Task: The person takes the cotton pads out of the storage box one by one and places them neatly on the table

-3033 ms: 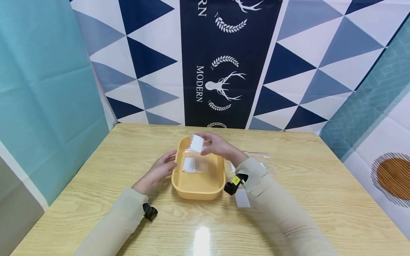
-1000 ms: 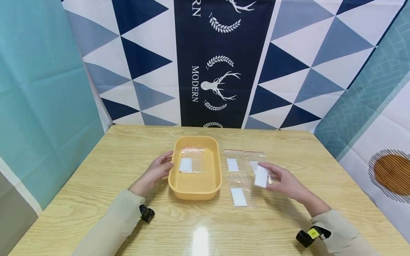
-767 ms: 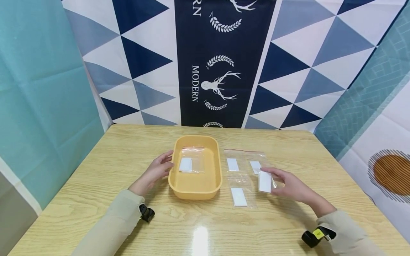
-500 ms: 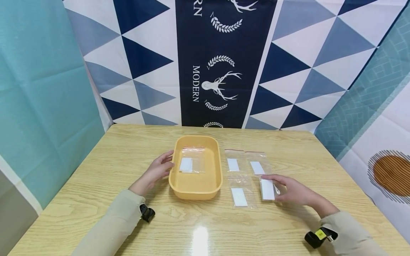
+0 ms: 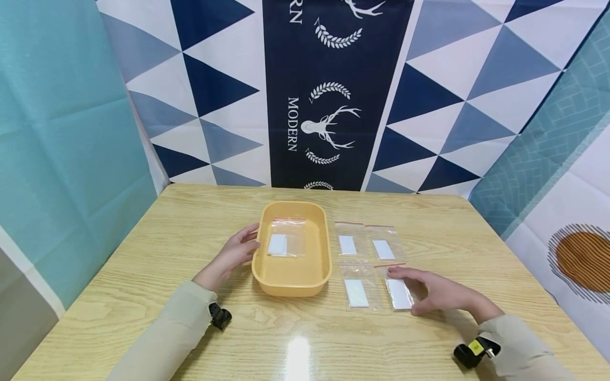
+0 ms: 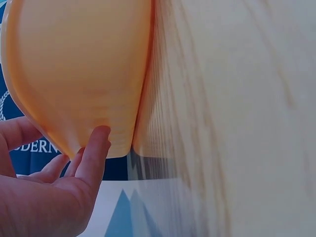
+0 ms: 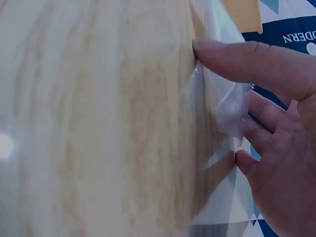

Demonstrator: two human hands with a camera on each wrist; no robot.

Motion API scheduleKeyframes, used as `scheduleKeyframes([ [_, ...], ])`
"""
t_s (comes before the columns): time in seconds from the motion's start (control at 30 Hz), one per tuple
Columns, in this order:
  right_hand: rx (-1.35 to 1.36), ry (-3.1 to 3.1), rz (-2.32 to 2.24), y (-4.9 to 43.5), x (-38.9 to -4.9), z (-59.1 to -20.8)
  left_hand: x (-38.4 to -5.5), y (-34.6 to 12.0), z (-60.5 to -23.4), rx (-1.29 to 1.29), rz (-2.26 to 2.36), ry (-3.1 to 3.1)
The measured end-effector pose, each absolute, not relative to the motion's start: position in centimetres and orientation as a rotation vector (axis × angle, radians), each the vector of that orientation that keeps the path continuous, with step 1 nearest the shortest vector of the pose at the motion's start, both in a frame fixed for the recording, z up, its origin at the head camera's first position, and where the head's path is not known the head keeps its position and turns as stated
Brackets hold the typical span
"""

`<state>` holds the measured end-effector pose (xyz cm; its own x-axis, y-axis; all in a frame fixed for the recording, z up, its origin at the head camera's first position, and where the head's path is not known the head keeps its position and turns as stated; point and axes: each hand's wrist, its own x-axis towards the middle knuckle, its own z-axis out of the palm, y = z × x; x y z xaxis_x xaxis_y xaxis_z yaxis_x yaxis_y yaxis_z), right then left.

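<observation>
My left hand (image 5: 233, 255) rests against the left side of a yellow plastic tray (image 5: 292, 275), fingers extended along its outer wall; the left wrist view shows a fingertip on that wall (image 6: 89, 98). Inside lies a clear zip bag (image 5: 278, 245) holding white pieces. At the right, my right hand (image 5: 440, 290) spreads its finger and thumb apart over the edge of another zip bag (image 5: 399, 294) with a white piece in it, lying on the table. The right wrist view shows loose clear film (image 7: 229, 98) near the thumb and fingers.
Three more zip bags with white pieces lie right of the tray: the back left bag (image 5: 347, 245), the back right bag (image 5: 383, 249) and the front bag (image 5: 356, 293). A patterned cloth (image 5: 229, 106) hangs behind the wooden table (image 5: 200, 211).
My right hand has carried a zip bag from above the tray to the table's right side, lowered it flat beside the others and loosened its fingers. My left hand stays at the tray.
</observation>
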<state>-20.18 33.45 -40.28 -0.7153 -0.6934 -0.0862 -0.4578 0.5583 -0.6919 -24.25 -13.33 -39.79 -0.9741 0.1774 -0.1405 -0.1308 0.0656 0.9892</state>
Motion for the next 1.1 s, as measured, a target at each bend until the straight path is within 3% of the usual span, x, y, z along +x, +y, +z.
scheduleKeyframes([
  [0.3,-0.988,2.412,-0.959,33.6,-20.4,-40.9,-24.2,-13.3,-39.8,0.030,1.993,2.139],
  [0.67,-0.799,2.733,-0.874,33.4,-20.7,-40.0,-24.2,-13.1,-39.9,0.038,1.987,2.147],
  [1.1,-0.581,2.623,-1.370,30.7,-22.3,-39.3,-24.1,-13.1,-39.8,0.052,2.002,2.131],
])
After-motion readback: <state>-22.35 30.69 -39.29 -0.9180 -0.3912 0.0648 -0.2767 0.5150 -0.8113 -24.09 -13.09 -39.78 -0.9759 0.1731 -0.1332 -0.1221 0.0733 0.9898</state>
